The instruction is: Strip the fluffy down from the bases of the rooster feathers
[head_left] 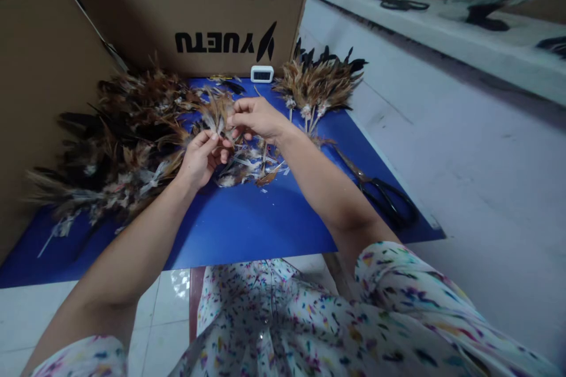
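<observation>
Brown and grey feathers (215, 112) stand upright in a small bunch above the middle of the blue table. My left hand (202, 156) pinches the bunch low down, near its base, with thumb and forefinger. On its right side my right hand (254, 118) is closed, its fingertips at the edge of the feathers. Whether those fingers grip a single feather I cannot make out. Loose feather scraps (250, 165) lie under and just in front of both hands. A big heap of brown and black feathers (119, 141) spreads to the left of my left hand.
Tied feather bundles (321, 82) lie at the back right. Black-handled scissors (375, 188) rest near the blue table's (256, 224) right edge. A small white digital clock (262, 74) stands before a cardboard box (212, 6). Along the right runs a wall with a ledge (420, 23).
</observation>
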{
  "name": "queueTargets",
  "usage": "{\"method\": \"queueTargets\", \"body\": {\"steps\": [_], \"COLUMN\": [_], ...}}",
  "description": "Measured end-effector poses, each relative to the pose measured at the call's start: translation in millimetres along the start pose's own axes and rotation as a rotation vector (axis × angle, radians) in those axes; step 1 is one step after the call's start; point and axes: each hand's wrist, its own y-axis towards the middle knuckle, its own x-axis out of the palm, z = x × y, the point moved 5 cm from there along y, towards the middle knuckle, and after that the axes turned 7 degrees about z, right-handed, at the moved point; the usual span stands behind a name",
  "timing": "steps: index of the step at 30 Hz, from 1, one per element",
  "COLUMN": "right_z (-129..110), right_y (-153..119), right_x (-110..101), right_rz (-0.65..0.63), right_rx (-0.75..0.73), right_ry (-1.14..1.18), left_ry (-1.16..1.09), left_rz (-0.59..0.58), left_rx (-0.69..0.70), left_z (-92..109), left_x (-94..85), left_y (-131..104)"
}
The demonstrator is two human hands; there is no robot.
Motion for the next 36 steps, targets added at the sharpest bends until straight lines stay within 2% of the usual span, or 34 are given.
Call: {"method": "queueTargets", "body": {"steps": [12, 15, 19, 24, 27, 31, 34, 36], "right_z": [-6, -7, -14, -26, -28, -28, -26, -24], "right_y": [7, 12, 18, 15, 11, 4, -2, -5], "right_x": [-20, -32, -57, -75, -68, -40, -17, -6], "right_rz": [0.155, 0.191, 0.305, 0.381, 0.312, 0.106, -0.03, -0.064], "right_rx": [-0.043, -0.085, -0.196, -0.28, -0.259, -0.238, -0.233, -0.245], "right_ry": [0.104, 0.125, 0.15, 0.126, 0.105, 0.06, 0.012, -0.027], "left_ry": [-0.01, 0.007, 0.038, 0.081, 0.105, 0.108, 0.124, 0.141], "left_rz": [-0.022, -0.008, -0.018, 0.005, 0.076, 0.148, 0.134, 0.108], "left_rx": [0.034, 0.03, 0.035, 0.111, 0.223, 0.357, 0.399, 0.397], "left_z": [-1, -1, -1, 0, 6, 13, 14, 14], "left_x": [-1.1, -0.4, 0.0, -4.9, -9.9, -14.4, -14.0, -12.6], "left_y": [2, 2, 2, 4, 7, 8, 8, 8]}}
